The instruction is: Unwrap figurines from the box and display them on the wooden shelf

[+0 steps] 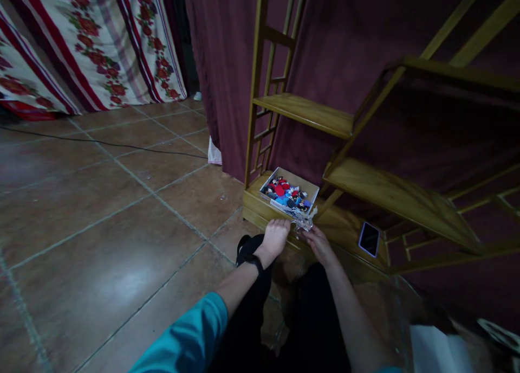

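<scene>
My left hand (277, 235) is closed in a fist-like grip at the left edge of a crumpled clear plastic bag (303, 221). On the bag's right side, my right hand (319, 244) pinches it between thumb and fingers. Whatever the bag may contain is too small to make out. Just beyond both hands, a shallow white box (312, 187) stands on the low wooden shelf, filled with several small colourful figures (284, 191) in red, blue and black. The bag overlaps the box's near edge in view.
A wooden shelf unit (303, 111) with stepped boards rises in front of a dark red curtain (227, 80). A phone (369, 238) lies on its low board to the right. A black cable (122, 145) crosses the tiled floor (134, 232). White paper (439, 348) is at lower right.
</scene>
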Demonstrator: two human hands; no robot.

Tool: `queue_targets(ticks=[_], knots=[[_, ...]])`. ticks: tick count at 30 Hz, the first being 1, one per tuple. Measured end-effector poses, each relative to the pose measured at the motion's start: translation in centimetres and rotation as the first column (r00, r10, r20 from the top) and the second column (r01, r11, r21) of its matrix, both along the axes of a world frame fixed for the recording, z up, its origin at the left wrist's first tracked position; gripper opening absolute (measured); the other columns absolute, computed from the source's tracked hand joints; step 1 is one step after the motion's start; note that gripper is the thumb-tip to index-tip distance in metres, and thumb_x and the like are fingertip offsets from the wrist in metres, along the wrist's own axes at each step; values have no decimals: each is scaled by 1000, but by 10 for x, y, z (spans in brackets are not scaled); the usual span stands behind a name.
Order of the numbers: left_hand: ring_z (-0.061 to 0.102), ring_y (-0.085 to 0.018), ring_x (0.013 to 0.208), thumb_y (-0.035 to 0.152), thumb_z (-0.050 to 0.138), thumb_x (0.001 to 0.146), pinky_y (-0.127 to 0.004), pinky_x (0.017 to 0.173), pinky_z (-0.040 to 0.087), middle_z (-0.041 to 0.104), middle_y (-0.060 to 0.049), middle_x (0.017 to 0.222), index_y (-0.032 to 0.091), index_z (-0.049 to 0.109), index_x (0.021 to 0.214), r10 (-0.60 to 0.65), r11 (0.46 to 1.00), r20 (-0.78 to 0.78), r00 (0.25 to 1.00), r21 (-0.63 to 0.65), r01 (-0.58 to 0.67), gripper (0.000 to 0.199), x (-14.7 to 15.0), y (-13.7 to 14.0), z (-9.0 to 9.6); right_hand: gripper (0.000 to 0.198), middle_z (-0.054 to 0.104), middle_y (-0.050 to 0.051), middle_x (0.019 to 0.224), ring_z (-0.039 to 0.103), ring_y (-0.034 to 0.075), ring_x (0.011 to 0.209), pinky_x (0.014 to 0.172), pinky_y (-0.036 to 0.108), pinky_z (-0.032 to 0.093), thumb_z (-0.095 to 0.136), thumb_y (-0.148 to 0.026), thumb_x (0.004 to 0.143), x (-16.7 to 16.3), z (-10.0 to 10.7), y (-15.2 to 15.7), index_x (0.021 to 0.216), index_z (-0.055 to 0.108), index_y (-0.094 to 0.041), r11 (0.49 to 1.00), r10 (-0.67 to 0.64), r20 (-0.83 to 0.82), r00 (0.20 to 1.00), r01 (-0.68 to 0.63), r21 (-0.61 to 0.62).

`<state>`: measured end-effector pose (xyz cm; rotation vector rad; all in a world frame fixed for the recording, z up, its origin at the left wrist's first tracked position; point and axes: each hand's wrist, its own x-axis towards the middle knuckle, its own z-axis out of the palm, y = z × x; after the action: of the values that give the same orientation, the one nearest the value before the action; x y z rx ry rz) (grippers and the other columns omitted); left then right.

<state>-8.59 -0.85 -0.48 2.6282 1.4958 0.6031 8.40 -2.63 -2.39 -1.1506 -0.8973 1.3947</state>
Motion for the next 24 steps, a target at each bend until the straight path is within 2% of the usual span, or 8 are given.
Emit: queue_targets(ticks=[6,11,15,19,24], knots=[[58,-19,81,22,38,87,-29,73,38,62,-10,86,16,57,92,86,986,70,994,-149,-75,21,2,5,1,39,66,5,102,58,21,99,85,35,45,69,-29,61,-2,8,-3,98,62,-21,999,22,35,999,-20,-38],[60,-18,82,31,35,89,-26,69,39,64,-8,91,22,57,100,182,952,111,977,-267,-147,27,5,11,-7,37,64,4,106,57,21,102,87,36,44,66,-30,65,-2,14,-6,101,62,-24,995,85,43,995,-83,-58],[60,-18,83,31,35,88,-26,69,40,65,-8,90,23,59,100,247,920,103,964,-338,-200,27,6,18,-12,32,65,5,107,58,21,102,86,36,46,63,-29,67,-1,15,-6,98,62,-23,987,130,-33,991,-133,-91],[59,-18,86,28,36,87,-25,69,40,65,-8,93,24,60,100,257,900,95,962,-386,-202,27,8,21,-12,31,65,6,106,59,20,100,86,39,46,57,-34,71,1,16,-6,99,61,-22,984,154,-147,977,-165,-68],[59,-17,86,27,39,86,-23,68,39,66,-8,92,22,63,95,266,884,112,957,-425,-196,26,10,21,-8,35,66,8,103,60,20,96,87,39,46,62,-33,69,-1,18,-7,102,61,-21,983,173,-103,980,-178,-44]])
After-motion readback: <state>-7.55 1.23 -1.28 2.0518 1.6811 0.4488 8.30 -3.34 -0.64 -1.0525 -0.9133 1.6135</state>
